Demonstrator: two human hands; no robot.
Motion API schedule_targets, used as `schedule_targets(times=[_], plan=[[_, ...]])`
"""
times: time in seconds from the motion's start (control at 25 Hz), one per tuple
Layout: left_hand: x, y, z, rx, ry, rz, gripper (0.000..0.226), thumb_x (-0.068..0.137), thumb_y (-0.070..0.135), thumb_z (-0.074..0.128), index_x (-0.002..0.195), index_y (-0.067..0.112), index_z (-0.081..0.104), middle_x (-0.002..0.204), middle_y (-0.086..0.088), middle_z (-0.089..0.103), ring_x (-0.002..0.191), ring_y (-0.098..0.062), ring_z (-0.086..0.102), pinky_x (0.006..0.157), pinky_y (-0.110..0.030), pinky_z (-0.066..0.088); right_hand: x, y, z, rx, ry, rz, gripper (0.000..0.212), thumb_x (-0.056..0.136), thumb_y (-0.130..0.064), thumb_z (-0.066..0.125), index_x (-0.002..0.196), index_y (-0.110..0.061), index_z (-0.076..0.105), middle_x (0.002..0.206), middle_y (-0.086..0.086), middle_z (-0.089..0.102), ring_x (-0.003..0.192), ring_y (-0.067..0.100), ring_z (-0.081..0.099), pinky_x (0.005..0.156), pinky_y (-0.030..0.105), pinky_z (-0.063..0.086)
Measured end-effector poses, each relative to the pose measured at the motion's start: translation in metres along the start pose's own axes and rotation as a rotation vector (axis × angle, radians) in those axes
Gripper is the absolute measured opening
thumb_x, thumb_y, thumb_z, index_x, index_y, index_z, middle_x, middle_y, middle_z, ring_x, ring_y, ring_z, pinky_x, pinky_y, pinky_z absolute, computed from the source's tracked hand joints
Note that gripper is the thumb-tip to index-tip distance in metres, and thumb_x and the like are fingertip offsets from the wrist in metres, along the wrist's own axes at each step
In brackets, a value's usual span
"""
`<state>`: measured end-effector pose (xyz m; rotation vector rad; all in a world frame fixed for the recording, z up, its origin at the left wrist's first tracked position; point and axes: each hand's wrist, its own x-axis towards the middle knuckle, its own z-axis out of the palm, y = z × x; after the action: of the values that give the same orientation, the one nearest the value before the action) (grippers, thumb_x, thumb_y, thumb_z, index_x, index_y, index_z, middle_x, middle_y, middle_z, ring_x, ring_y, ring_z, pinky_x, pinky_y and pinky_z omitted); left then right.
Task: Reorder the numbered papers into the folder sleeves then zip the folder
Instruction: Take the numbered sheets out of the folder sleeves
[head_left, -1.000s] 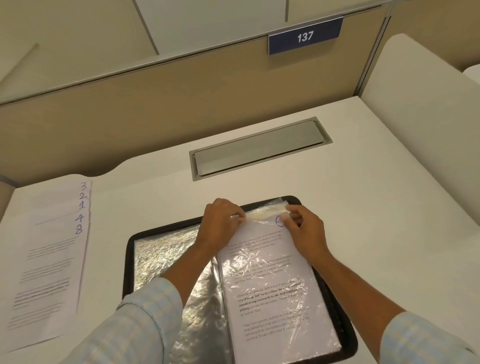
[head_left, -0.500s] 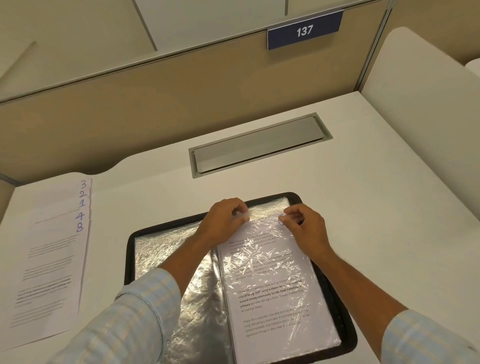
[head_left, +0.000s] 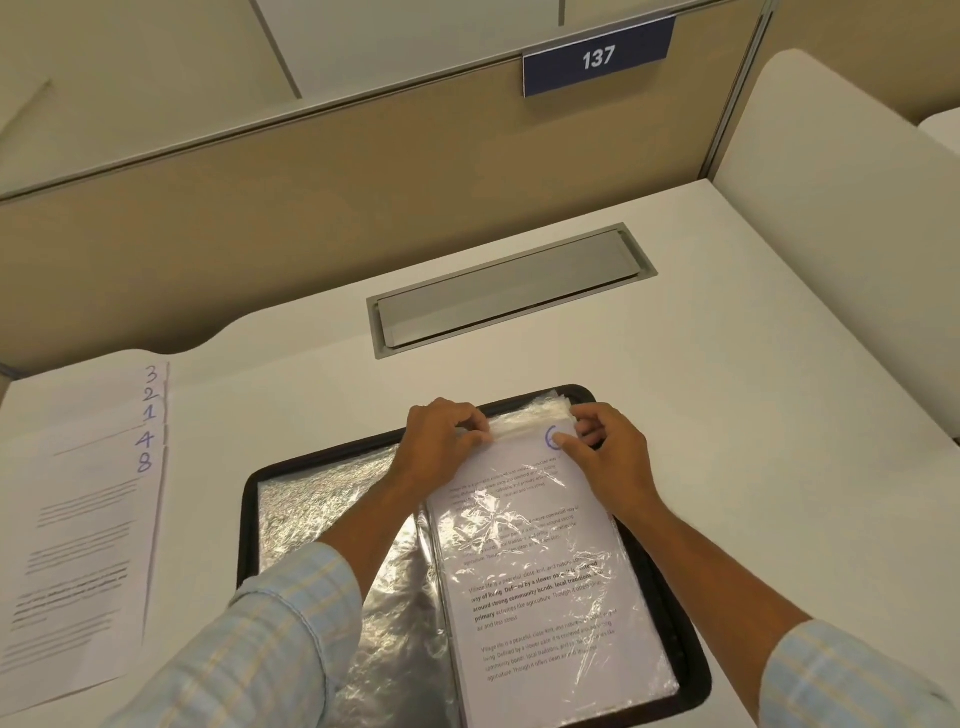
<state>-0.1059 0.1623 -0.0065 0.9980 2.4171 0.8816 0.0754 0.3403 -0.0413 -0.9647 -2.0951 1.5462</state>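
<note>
A black zip folder (head_left: 249, 519) lies open on the white desk, its clear plastic sleeves shining. On the right-hand page a printed sheet marked 6 (head_left: 524, 545) sits partly inside a sleeve (head_left: 524, 423), its top edge near the sleeve's mouth. My left hand (head_left: 441, 436) pinches the sleeve's top edge at the left. My right hand (head_left: 608, 452) holds the paper's top right corner, thumb beside the blue 6. A fanned stack of papers (head_left: 78, 519) numbered 3, 2, 1, 4, 8 lies at the desk's left.
A grey cable hatch (head_left: 509, 291) is set into the desk beyond the folder. A beige partition with a blue sign 137 (head_left: 597, 57) stands behind. A white side panel (head_left: 841, 208) rises at the right. Bare desk surface (head_left: 753, 415) lies right of the folder.
The blue 6 at the sheet's top corner, hidden half a second ago, shows again beside my right thumb. Both hands stay at the sleeve's top edge with small finger shifts.
</note>
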Motion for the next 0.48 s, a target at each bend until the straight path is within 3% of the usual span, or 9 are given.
schedule_targets(times=[0.16,0.28,0.36,0.48], plan=[[-0.004,-0.003,-0.004,-0.018,0.090,0.098,0.013,0.084,0.019,0.086,0.087,0.031,0.081,0.093,0.026,0.071,0.101,-0.001,0.061,0.097,-0.043,0.052,-0.002,-0.008,0.002,-0.011,0.032,-0.004,0.019,0.088,-0.024,0.084,0.102,-0.017,0.074,0.083,-0.007,0.070,0.074,-0.002,0.063,0.071,0.014,0.051],[-0.007,-0.001,-0.008,-0.024,0.114,0.091,0.015,0.082,0.020,0.088,0.081,0.032,0.079,0.084,0.024,0.069,0.093,-0.005,0.060,0.087,-0.040,0.053,-0.006,-0.006,0.002,-0.115,0.077,-0.073,0.006,0.094,-0.025,0.077,0.098,-0.022,0.075,0.087,-0.013,0.072,0.081,0.006,0.068,0.080,0.037,0.060],[-0.008,-0.001,-0.010,-0.035,0.102,0.084,0.014,0.081,0.020,0.089,0.080,0.031,0.079,0.081,0.021,0.070,0.090,-0.005,0.061,0.083,-0.038,0.055,-0.009,-0.005,0.002,-0.213,0.105,-0.149,0.004,0.095,-0.028,0.074,0.094,-0.030,0.072,0.091,-0.017,0.068,0.086,0.012,0.066,0.082,0.048,0.057],[-0.009,-0.001,-0.014,-0.090,0.012,0.000,0.016,0.082,0.021,0.088,0.079,0.031,0.075,0.085,0.015,0.071,0.089,-0.007,0.066,0.082,-0.038,0.059,-0.012,-0.007,0.002,-0.273,0.152,-0.217,0.003,0.096,-0.029,0.073,0.094,-0.029,0.070,0.097,-0.011,0.060,0.090,0.014,0.060,0.082,0.048,0.054]])
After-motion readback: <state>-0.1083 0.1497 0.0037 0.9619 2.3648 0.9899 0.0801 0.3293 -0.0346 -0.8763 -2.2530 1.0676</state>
